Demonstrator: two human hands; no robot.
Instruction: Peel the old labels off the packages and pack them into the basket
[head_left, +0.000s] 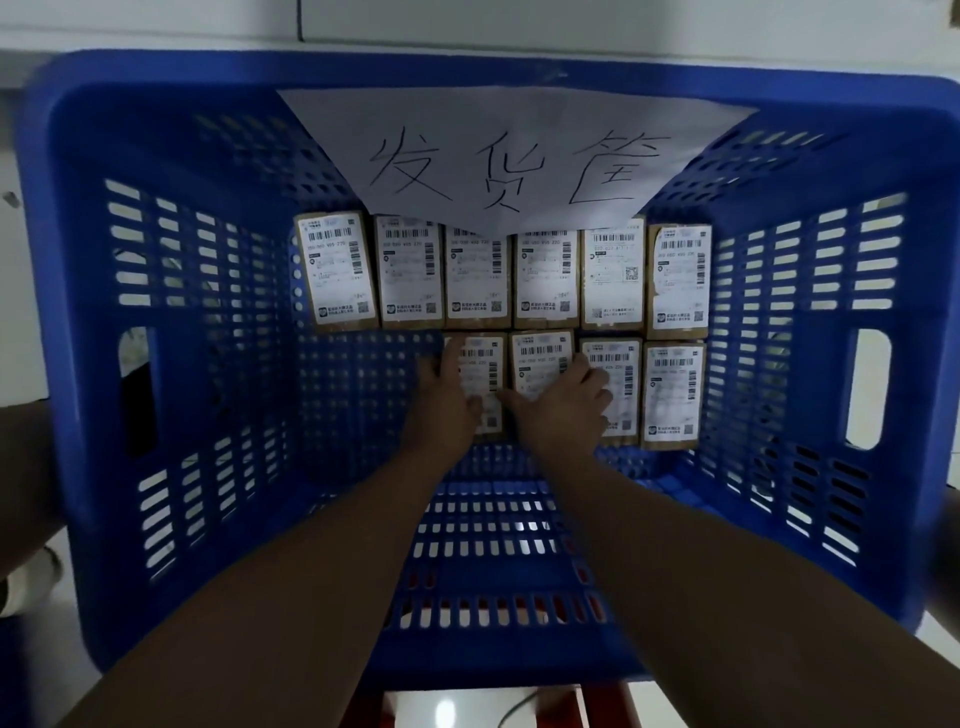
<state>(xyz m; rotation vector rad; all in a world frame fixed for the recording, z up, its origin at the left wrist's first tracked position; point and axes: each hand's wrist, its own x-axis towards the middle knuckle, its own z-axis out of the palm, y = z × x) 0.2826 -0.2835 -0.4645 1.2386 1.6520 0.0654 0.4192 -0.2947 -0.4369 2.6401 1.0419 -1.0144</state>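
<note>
I reach both arms down into the blue basket (156, 332), whose slotted walls rise around me and whose far wall carries a white paper sign (514, 150) with handwritten characters. On the basket floor lie the packages, flat brown boxes with white printed labels facing up. The far row (498, 275) holds six of them, side by side and touching, tight against the far wall under the sign. The near row (670, 395) holds four, packed toward the right wall, leaving bare blue floor at the left. My left hand (447, 400) lies flat on the leftmost package (491, 358) of the near row, its fingers straight and close together, pointing away from me along the box's left edge. My right hand (566, 405) rests across the second package (540, 353) and the third package (618, 384), fingers slightly spread and pressing down on their labels. The thumbs of both hands nearly meet between them.
</note>
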